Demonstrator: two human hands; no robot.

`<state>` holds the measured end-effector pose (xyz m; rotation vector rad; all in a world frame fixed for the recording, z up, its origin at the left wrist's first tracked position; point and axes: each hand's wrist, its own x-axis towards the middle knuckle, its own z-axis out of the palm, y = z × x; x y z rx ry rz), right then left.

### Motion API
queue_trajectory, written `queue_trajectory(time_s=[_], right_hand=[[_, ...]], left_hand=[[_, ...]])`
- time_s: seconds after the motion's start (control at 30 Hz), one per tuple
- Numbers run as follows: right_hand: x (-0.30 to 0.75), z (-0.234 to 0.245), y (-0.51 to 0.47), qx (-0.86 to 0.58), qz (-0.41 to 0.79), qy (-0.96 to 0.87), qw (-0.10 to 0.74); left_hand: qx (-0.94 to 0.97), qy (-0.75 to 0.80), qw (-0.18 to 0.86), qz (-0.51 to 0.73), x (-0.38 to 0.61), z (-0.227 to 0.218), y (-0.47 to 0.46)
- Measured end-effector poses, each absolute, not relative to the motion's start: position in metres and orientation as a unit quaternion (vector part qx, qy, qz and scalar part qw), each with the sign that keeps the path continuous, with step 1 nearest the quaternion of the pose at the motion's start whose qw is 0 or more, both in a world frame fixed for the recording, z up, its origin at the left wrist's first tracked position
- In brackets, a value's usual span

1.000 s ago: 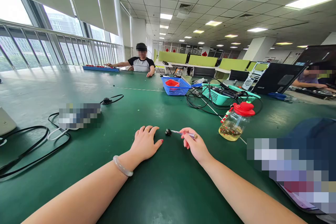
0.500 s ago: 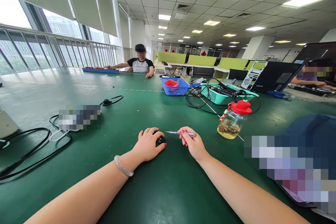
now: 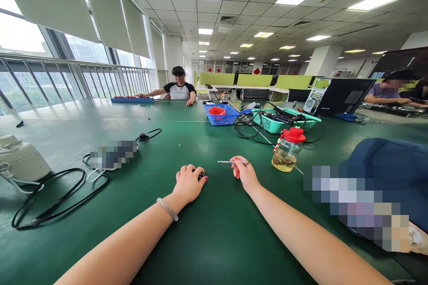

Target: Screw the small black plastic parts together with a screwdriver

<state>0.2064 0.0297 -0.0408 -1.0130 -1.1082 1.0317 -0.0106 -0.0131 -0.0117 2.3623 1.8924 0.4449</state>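
My left hand (image 3: 190, 182), a pale bangle on its wrist, lies over a small glossy black object (image 3: 201, 176) on the green tabletop (image 3: 214, 240). Its fingers curl round this object and cover most of it, so its kind is hidden. To the right, my right hand (image 3: 245, 173) grips a slim screwdriver (image 3: 233, 162) by its handle. The thin metal shaft lies nearly level and points left. Its tip is apart from the black object, a little above and right of it in the view.
A red-lidded drink bottle (image 3: 286, 151) stands right of my right hand. Behind are a blue basket (image 3: 222, 118) and a teal basket (image 3: 277, 124) of cables. Black cables (image 3: 67, 187) lie left; dark blue fabric (image 3: 384, 164) lies right. A person (image 3: 180, 89) sits across the table.
The view has shifted, bringing more of the left side in. The screwdriver tip has moved slightly away from the black object. Both hands keep their holds.
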Motion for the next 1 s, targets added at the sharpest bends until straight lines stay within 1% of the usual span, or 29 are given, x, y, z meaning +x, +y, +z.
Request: queue_trajectory(time_s=[0.13, 0.37, 0.47, 0.57, 0.73, 0.83, 1.0], right_hand=[[0.209, -0.039, 0.031, -0.431, 0.459, -0.449, 0.634], [0.206, -0.039, 0.03, -0.416, 0.481, -0.436, 0.637], [0.205, -0.039, 0.033, -0.411, 0.499, -0.427, 0.633], [0.211, -0.037, 0.038, -0.402, 0.527, -0.405, 0.63], [0.227, -0.031, 0.041, -0.381, 0.559, -0.357, 0.644], [0.232, -0.029, 0.039, -0.365, 0.575, -0.343, 0.647], [0.233, -0.029, 0.037, -0.352, 0.579, -0.368, 0.637]], left_hand=[[0.739, 0.66, 0.038, 0.129, -0.051, -0.01, -0.037], [0.63, 0.773, -0.026, 0.07, -0.185, -0.013, -0.072], [0.601, 0.797, -0.036, 0.053, -0.229, -0.007, -0.077], [0.572, 0.819, -0.026, 0.035, -0.248, 0.005, -0.076], [0.555, 0.831, 0.014, 0.03, -0.243, 0.024, -0.066], [0.549, 0.831, 0.034, 0.08, -0.24, 0.031, -0.064], [0.515, 0.821, 0.048, 0.242, -0.252, 0.043, -0.077]])
